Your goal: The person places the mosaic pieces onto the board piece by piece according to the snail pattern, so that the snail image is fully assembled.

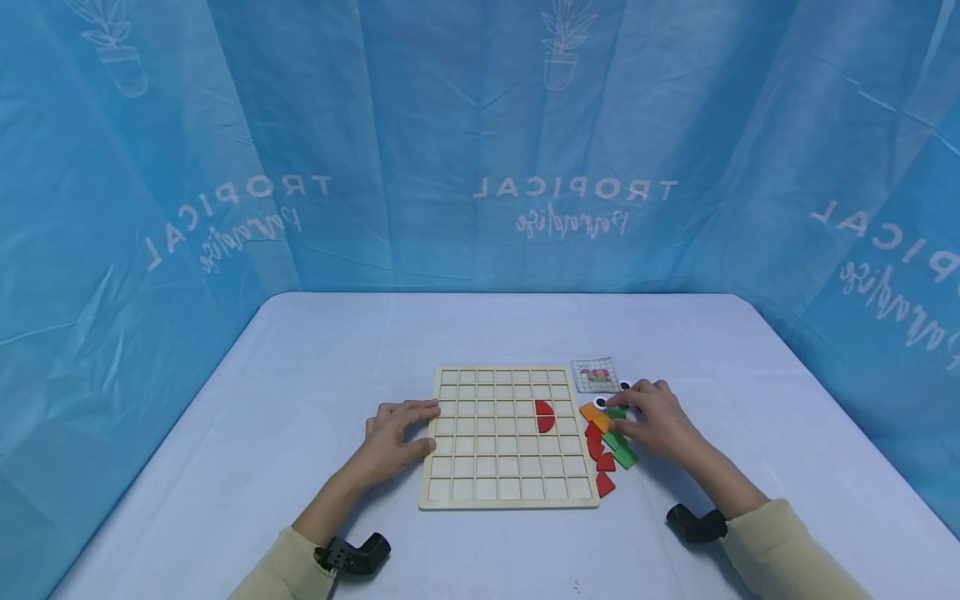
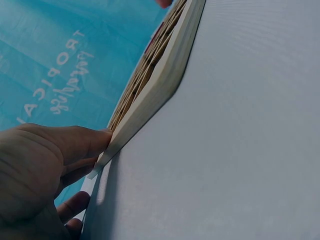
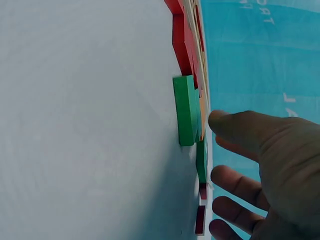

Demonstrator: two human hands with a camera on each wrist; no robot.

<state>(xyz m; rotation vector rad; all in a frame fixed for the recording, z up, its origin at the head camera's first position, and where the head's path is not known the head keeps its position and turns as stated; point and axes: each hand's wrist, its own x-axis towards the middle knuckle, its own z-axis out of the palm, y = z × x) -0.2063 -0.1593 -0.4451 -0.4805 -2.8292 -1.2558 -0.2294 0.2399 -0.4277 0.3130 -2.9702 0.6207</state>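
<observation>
Right hand (image 3: 280, 165); card (image 1: 596, 376) seemingly head-view only.

Table (image 1: 330, 358): wht top, far corners rounded.
Grid board (image 1: 510, 504): lt wood, flat, approx. ctr.
Card (image 1: 596, 377): sm., printed grid w/ color pic, just off board's far R corner.
Red pcs (image 1: 606, 485): loose, along board's R edge.
Orange pcs (image 1: 602, 422): 2, just beyond reds.
Green pcs (image 1: 625, 456): R of reds.
Eye pcs (image 1: 625, 386): rnd, blk & wht, nr card.
</observation>
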